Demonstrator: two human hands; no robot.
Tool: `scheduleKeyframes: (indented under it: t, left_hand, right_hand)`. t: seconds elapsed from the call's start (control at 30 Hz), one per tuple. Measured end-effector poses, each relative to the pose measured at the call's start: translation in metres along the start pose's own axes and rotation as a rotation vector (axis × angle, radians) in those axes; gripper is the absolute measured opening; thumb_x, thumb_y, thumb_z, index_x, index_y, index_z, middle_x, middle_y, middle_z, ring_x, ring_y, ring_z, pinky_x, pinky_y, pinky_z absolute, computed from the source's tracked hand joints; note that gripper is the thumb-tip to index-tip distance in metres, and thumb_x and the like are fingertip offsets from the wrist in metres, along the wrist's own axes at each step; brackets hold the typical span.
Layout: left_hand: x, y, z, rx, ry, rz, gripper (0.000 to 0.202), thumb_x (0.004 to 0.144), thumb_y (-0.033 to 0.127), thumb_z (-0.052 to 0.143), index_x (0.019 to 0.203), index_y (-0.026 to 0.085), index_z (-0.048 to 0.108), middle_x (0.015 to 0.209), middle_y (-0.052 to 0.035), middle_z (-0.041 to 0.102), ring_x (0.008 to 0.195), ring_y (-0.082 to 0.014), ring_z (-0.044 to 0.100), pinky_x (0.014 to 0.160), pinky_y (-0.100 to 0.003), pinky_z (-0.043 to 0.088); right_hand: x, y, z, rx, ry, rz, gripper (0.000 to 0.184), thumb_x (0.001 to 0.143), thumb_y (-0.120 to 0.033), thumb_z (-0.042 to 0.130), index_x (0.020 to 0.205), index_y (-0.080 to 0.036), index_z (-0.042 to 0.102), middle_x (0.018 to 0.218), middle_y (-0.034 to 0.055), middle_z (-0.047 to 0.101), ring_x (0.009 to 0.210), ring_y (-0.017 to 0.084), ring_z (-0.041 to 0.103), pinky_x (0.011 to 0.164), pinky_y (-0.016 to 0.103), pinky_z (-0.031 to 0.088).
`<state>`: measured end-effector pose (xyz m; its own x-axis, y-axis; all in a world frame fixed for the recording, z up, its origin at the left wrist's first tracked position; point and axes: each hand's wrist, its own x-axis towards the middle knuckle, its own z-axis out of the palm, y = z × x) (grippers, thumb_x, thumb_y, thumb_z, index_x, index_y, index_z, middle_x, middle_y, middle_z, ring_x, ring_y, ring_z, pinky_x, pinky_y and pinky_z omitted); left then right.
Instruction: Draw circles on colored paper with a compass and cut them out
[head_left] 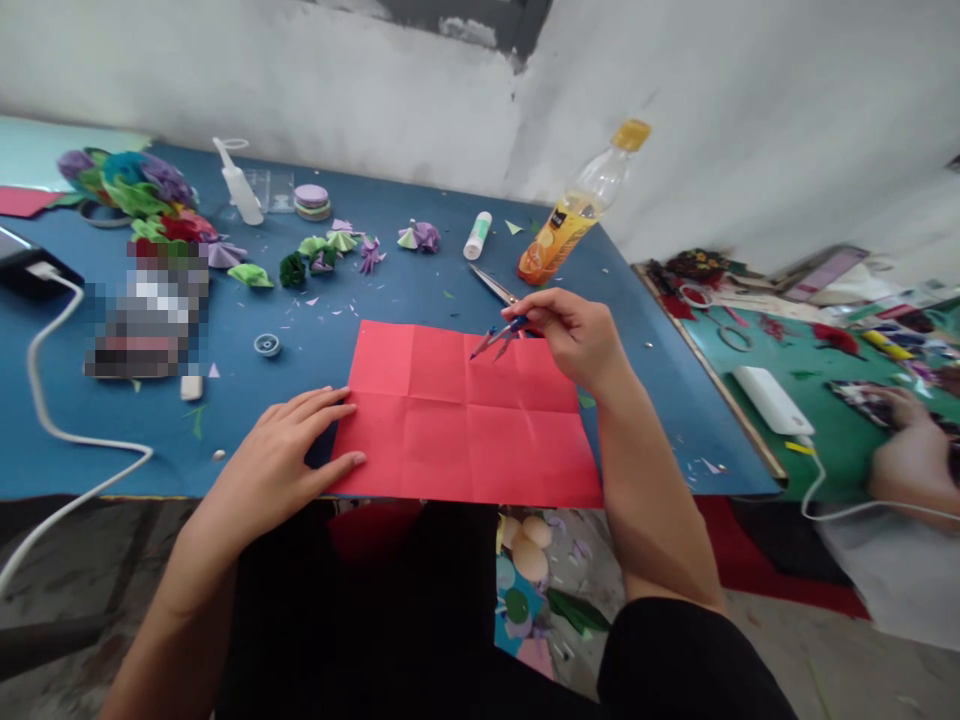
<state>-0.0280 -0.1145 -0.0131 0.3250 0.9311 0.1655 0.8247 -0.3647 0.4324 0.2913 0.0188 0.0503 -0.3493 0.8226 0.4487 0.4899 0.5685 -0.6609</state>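
A sheet of red paper (437, 450), creased into a grid of rectangles, lies flat at the table's front edge. My left hand (289, 450) rests on its left edge, fingers spread and thumb on the paper. Over the upper right of the sheet, my right hand (574, 335) pinches a small blue drawing compass (516, 328) by its top. Its two legs point down and left, close to the paper; whether they touch it I cannot tell. Just behind that hand lie scissors (491, 285), blades pointing back left, their handles partly hidden.
A leaning orange drink bottle (562, 235) and a glue stick (478, 236) stand behind the paper. Folded paper flowers (322, 250), a squeeze bottle (240, 190) and a white cable (45, 400) occupy the left. Another person's hand (911, 450) is at the green table, right.
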Motion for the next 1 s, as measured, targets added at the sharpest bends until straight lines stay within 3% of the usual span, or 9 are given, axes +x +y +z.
scheduleKeyframes:
  t: [0.43,0.63,0.8,1.0]
  left_hand:
    - [0.0,0.0,0.0,-0.008,-0.001,-0.004,0.054,0.087,0.06,0.05,0.124,0.02,0.058,0.137,-0.0118,0.055,0.129,-0.0306,0.048,0.106,-0.051,0.039]
    - [0.0,0.0,-0.001,-0.011,-0.003,-0.003,0.054,0.087,0.06,0.049,0.124,0.021,0.058,0.138,-0.0118,0.055,0.129,-0.0313,0.048,0.106,-0.052,0.039]
    - [0.0,0.0,-0.001,-0.014,-0.005,-0.001,0.053,0.088,0.058,0.05,0.125,0.021,0.058,0.139,-0.0114,0.054,0.13,-0.0308,0.047,0.107,-0.052,0.038]
    - [0.0,0.0,-0.001,-0.008,0.0,0.013,0.05,0.089,0.056,0.05,0.125,0.021,0.057,0.139,-0.0113,0.054,0.131,-0.0304,0.046,0.106,-0.052,0.039]
  right_hand:
    - [0.002,-0.007,-0.001,0.073,-0.109,0.048,0.014,0.09,-0.027,0.05,0.091,-0.02,0.062,0.092,0.0054,0.073,0.086,0.017,0.068,0.076,0.034,0.056]
    - [0.009,-0.013,0.0,-0.006,-0.187,-0.025,0.018,0.089,-0.024,0.047,0.086,-0.02,0.064,0.092,0.0054,0.072,0.087,0.019,0.067,0.078,0.035,0.053]
    - [0.017,-0.014,-0.001,-0.274,-0.101,-0.138,0.02,0.088,-0.021,0.049,0.08,-0.022,0.068,0.09,0.0044,0.068,0.081,0.018,0.063,0.074,0.033,0.05]
    - [0.01,-0.011,-0.009,-0.577,0.075,-0.101,0.018,0.089,-0.028,0.054,0.082,-0.023,0.07,0.085,0.0059,0.065,0.082,0.021,0.062,0.067,0.033,0.046]
